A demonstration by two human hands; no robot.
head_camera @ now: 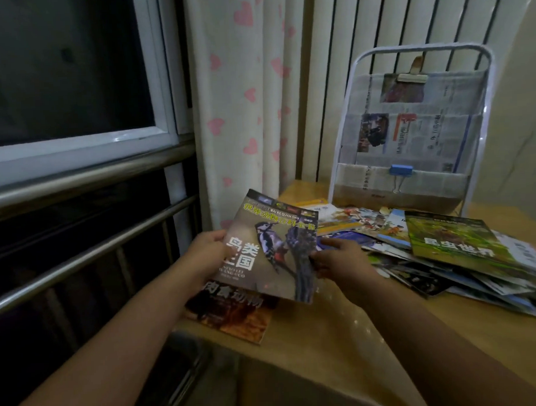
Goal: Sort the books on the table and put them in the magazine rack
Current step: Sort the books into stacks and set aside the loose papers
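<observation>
Brown bird book (pixel 274 248) sits tilted between our hands above the table (pixel 341 328). Left hand (pixel 209 253) and right hand (pixel 338 259) each pinch a side edge. The rack (pixel 422 130) stands ahead and right, nearer our right hand, beyond the loose pile (pixel 444 251).

a home, by a window at night
heart-print curtain (pixel 244 91), white radiator (pixel 406 18), wooden table (pixel 341 337) strewn with children's nature books (pixel 450 245) (titles in chinese), a newspaper-lined magazine rack (pixel 410 131).
</observation>
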